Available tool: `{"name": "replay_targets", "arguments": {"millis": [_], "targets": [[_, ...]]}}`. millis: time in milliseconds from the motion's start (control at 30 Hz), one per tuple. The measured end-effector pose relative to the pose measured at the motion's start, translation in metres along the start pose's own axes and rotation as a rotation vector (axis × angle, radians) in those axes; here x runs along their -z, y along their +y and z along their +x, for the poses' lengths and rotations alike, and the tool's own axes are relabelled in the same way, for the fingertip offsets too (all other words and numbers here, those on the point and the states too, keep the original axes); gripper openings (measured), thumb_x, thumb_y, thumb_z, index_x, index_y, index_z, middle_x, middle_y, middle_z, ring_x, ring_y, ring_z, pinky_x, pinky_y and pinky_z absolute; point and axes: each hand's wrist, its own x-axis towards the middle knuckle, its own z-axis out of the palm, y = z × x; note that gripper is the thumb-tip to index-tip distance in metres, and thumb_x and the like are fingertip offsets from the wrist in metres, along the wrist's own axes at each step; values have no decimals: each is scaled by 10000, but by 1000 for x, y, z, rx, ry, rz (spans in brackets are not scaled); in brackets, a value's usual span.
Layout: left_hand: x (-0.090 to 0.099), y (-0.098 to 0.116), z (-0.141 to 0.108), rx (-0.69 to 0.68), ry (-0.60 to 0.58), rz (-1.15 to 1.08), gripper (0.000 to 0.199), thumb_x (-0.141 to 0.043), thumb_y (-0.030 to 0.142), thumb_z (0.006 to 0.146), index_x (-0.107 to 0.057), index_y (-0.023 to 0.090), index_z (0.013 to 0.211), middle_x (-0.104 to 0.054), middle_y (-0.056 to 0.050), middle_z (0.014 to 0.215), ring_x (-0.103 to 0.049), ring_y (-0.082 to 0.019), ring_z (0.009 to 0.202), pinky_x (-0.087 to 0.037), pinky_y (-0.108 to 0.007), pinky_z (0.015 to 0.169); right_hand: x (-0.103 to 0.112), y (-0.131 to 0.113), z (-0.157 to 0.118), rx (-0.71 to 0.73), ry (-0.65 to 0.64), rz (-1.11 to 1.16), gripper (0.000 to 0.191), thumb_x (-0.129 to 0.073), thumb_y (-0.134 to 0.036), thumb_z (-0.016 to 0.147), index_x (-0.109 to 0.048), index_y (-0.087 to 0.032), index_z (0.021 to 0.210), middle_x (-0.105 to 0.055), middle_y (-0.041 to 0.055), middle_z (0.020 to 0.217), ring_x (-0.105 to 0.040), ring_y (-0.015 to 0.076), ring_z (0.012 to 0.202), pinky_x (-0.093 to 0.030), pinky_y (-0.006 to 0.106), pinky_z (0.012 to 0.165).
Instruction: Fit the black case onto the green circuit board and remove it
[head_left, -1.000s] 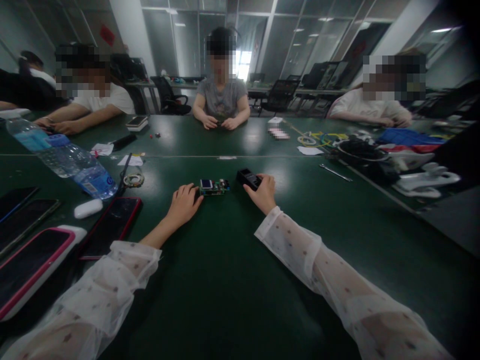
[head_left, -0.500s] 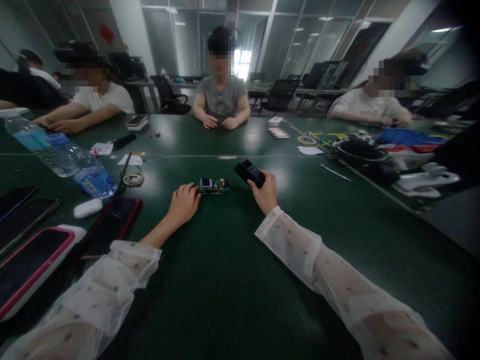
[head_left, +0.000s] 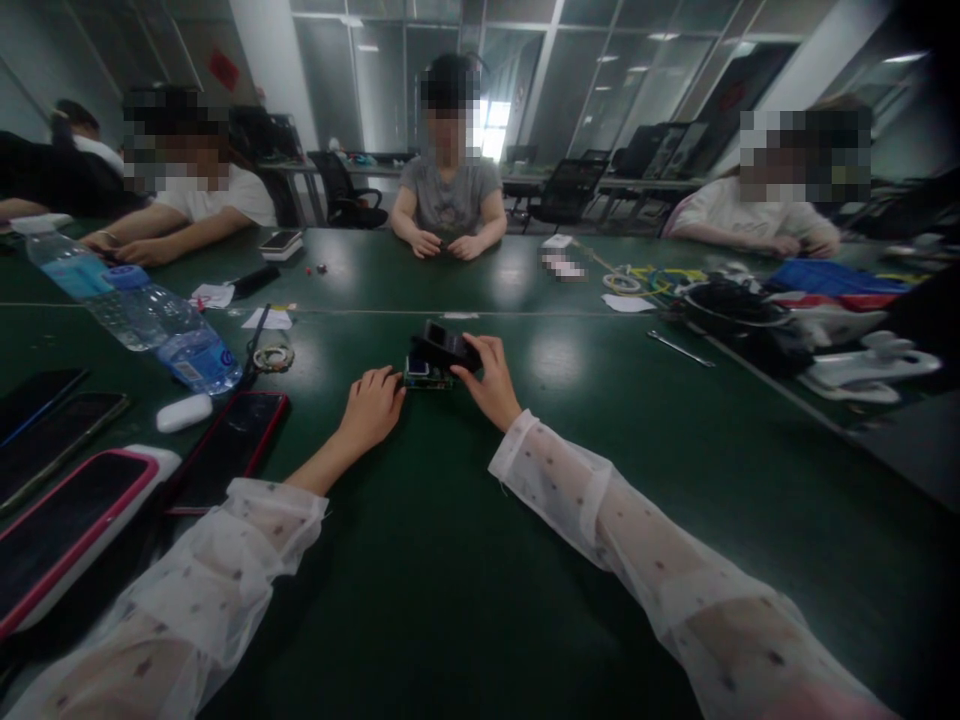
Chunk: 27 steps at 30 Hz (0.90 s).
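A small green circuit board [head_left: 428,381] with a little screen lies on the dark green table. My left hand [head_left: 373,408] rests at its left end, thumb and forefinger closed against the edge. My right hand [head_left: 491,378] grips a black plastic cover [head_left: 452,347] by its right end, fingers behind and thumb in front. The cover is tilted over the board and hides much of its top and right side. Whether cover and board touch, I cannot tell.
Water bottles [head_left: 191,345], a white case [head_left: 184,413] and several phones [head_left: 229,450] lie to the left. A wrench [head_left: 681,349], cables [head_left: 637,280] and a white tool [head_left: 870,370] are on the right. Across the table sit several people [head_left: 448,195].
My right hand has moved left with the black cover, from beside the circuit board to above it. My left hand stays at the board's left end. The view has shifted slightly.
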Motion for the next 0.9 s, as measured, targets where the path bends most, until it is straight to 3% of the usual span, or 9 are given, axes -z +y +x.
{"name": "replay_targets", "arguments": {"millis": [233,633,800,900], "targets": [[1,0,-1,2,1,2,379,-353,315,1026,-546,148,1306,-531,-150,1394,-455,-294,1293,-413,-487,1033,3,-3,0,-8,-178,39,523,-544,-417,938,-405,-309,1430,-434,101,1270,-483,284,1236,-442,508,1087],[0,2,1,2,14,21,372,-371,264,1003,-529,123,1308,-544,-154,1385,-458,-299,1290,-417,-475,1019,-3,1,-1,55,-218,-3,534,-582,-325,921,-412,-272,1424,-438,110,1236,-499,270,1193,-461,490,1066],[2,3,1,17,13,13,375,-371,248,996,-517,113,1313,-539,-160,1398,-463,-298,1291,-417,-474,1025,-3,-1,-4,55,-337,-29,590,-621,-373,892,-406,-240,1426,-456,128,1256,-523,293,1180,-483,521,1032],[3,3,1,20,4,11,376,-371,251,997,-509,120,1321,-536,-157,1403,-461,-294,1296,-418,-472,1028,-3,-3,-5,51,-298,-27,632,-602,-436,897,-369,-229,1447,-442,147,1315,-482,310,1245,-439,545,1072]]}}
